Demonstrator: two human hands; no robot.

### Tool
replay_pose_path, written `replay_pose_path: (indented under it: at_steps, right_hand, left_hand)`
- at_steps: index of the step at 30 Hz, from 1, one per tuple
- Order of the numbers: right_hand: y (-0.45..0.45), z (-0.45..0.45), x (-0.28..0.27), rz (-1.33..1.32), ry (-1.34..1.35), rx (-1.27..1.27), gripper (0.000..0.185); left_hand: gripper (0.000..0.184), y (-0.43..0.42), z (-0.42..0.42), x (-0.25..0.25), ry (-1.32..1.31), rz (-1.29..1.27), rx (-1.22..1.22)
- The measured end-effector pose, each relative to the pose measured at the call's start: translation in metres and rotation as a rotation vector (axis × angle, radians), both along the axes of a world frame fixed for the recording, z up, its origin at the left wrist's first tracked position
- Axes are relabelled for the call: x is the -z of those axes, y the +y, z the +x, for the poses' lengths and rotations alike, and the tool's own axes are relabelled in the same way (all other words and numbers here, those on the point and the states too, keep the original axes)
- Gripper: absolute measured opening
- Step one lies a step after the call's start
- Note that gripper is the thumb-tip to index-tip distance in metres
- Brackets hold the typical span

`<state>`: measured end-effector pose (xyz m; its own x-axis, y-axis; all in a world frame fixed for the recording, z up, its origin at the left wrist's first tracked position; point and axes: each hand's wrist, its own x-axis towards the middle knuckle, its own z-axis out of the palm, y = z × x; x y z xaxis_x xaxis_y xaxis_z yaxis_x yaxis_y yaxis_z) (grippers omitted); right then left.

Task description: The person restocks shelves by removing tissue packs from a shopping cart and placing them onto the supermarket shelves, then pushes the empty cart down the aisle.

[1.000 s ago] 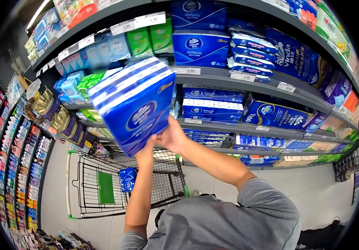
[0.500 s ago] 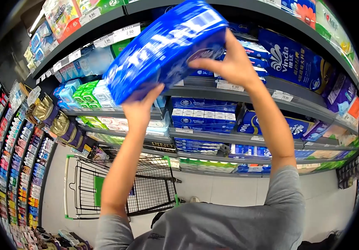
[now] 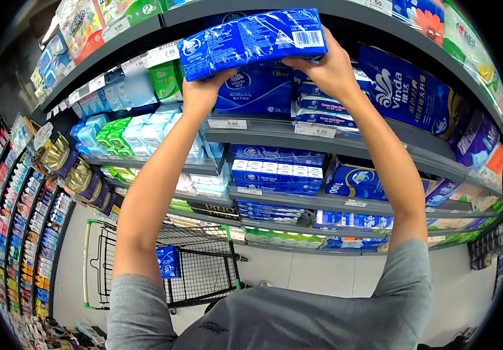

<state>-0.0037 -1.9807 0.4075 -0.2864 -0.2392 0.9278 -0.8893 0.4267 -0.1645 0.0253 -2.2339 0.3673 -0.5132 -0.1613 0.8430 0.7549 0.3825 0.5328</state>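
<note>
Both hands hold up a blue plastic-wrapped pack of tissues (image 3: 251,42), with its barcode side towards me. My left hand (image 3: 204,90) grips the pack's lower left end. Wrapped round its right end is my right hand (image 3: 327,64). The pack is level with the upper shelf, just above and in front of another blue tissue pack (image 3: 257,93) that stands there. To the right of that pack lie stacked smaller blue and white packs (image 3: 326,108) behind a price tag.
A wire shopping cart (image 3: 204,268) with a blue pack (image 3: 168,262) inside stands below left. Shelves with a grey edge (image 3: 263,133) curve across the front. Large blue packs (image 3: 406,93) fill the right side. Hanging goods (image 3: 67,169) and bottle racks (image 3: 15,221) are at the left.
The held pack was tilted and lower at first; it has been raised towards the upper shelf and turned nearly level. My hands have moved up with it, now at its two ends.
</note>
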Motion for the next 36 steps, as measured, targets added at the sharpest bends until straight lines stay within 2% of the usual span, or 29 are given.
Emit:
replay_pose_path:
  at_steps: [1, 4, 7, 8, 9, 11, 13, 15, 19, 21, 22, 25, 26, 27, 29, 32, 36]
  right_hand:
    - [0.001, -0.003, -0.002, 0.0, 0.002, -0.006, 0.074]
    - [-0.005, -0.005, -0.005, 0.029, 0.104, 0.18, 0.068]
    - [-0.008, 0.008, -0.013, 0.111, 0.011, 0.102, 0.064]
    - [-0.009, 0.005, -0.012, 0.129, 0.133, 0.12, 0.062]
    - [-0.01, 0.004, -0.012, 0.13, 0.128, 0.113, 0.062]
    - [-0.012, 0.005, -0.013, 0.129, -0.001, 0.072, 0.063]
    - [-0.013, -0.001, -0.01, 0.149, -0.015, 0.086, 0.062]
    - [-0.012, -0.012, -0.005, 0.206, -0.122, 0.255, 0.064]
    - [-0.012, -0.029, -0.002, 0.271, -0.211, 0.223, 0.066]
    - [-0.012, -0.035, -0.008, 0.36, -0.284, 0.255, 0.057]
    - [-0.014, -0.03, -0.014, 0.351, -0.34, 0.257, 0.05]
    - [-0.016, -0.028, -0.03, 0.401, -0.392, 0.24, 0.056]
    - [-0.018, -0.041, -0.029, 0.298, -0.288, 0.187, 0.071]
    - [-0.017, -0.045, -0.034, 0.331, -0.399, 0.208, 0.074]
    - [-0.023, -0.053, -0.035, 0.276, -0.32, 0.191, 0.078]
    - [-0.027, -0.05, -0.037, 0.288, -0.333, 0.272, 0.08]
    - [-0.028, -0.051, -0.035, 0.295, -0.389, 0.271, 0.08]
  left_hand:
    - [0.022, 0.0, -0.004, -0.002, -0.041, 0.014, 0.084]
    - [0.021, -0.003, -0.013, -0.01, -0.093, 0.029, 0.091]
    - [0.021, -0.009, -0.02, -0.012, -0.14, 0.041, 0.136]
    - [0.022, -0.01, -0.021, -0.014, -0.149, 0.034, 0.135]
    - [0.022, -0.011, -0.022, -0.015, -0.159, 0.028, 0.133]
    - [0.022, -0.013, -0.022, -0.017, -0.168, 0.041, 0.11]
    - [0.023, -0.017, -0.024, -0.019, -0.189, 0.013, 0.1]
    - [0.022, -0.022, -0.027, -0.02, -0.197, 0.045, 0.126]
    - [0.022, -0.026, -0.037, -0.019, -0.181, 0.055, 0.089]
    - [0.023, -0.026, -0.043, -0.021, -0.207, 0.075, 0.047]
    - [0.029, -0.027, -0.046, -0.024, -0.211, 0.062, 0.093]
    - [0.039, -0.03, -0.054, -0.029, -0.249, 0.094, 0.146]
    - [0.049, -0.031, -0.056, -0.029, -0.251, 0.088, 0.136]
    - [0.05, -0.033, -0.057, -0.028, -0.332, 0.101, 0.151]
    - [0.058, -0.028, -0.052, -0.029, -0.349, 0.139, 0.104]
    - [0.065, -0.032, -0.057, -0.024, -0.338, 0.126, 0.049]
    - [0.068, -0.04, -0.062, -0.019, -0.31, 0.107, 0.103]
